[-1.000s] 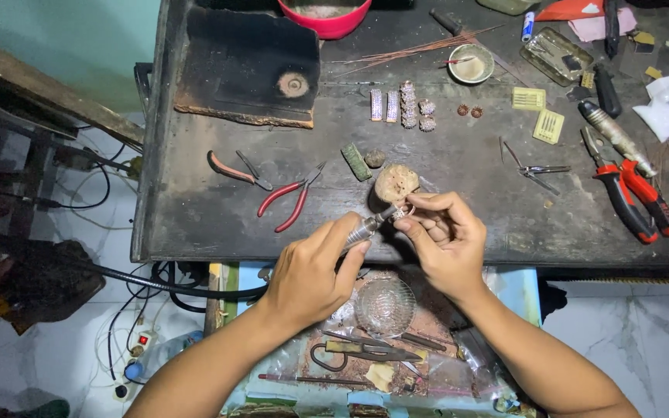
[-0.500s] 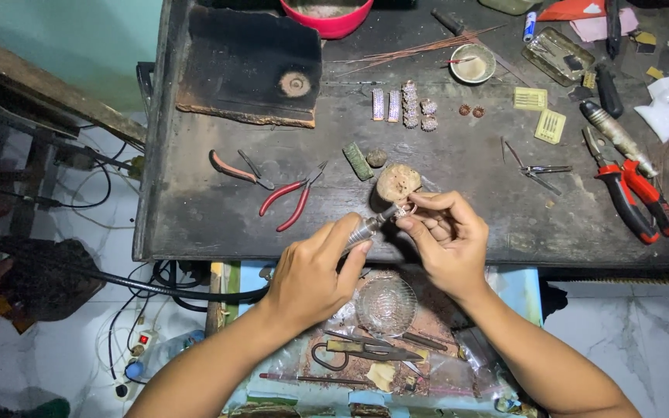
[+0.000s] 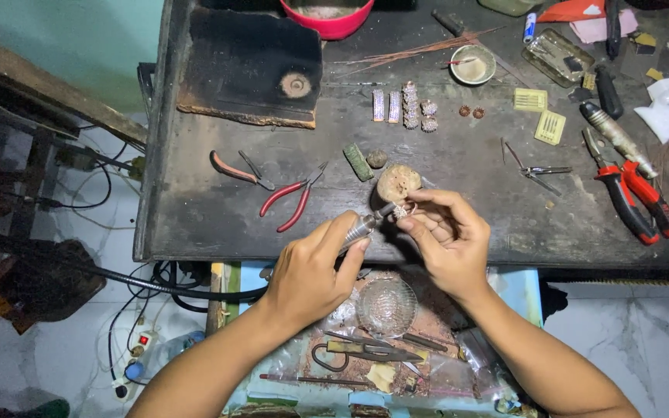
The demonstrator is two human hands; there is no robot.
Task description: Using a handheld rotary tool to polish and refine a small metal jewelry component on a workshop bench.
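Dark scarred workbench (image 3: 195,224), tools scattered over it — red-handled pliers (image 3: 292,200) left of centre, larger red pliers (image 3: 632,197) at right, tweezers (image 3: 536,169) between. Left hand (image 3: 311,271) is closed around a slim metal pin-vise-type tool (image 3: 365,224), its long axis running up and right toward the other hand. Right hand (image 3: 447,236) pinches a small sparkly piece, probably a stone-set ring (image 3: 401,210), between thumb and forefinger, just under a round wooden knob (image 3: 398,183). Tool tip meets the piece — touching or nearly so, hard to tell. Both hands sit at the bench's near edge, above a glass dish (image 3: 385,306) on a lower tray.
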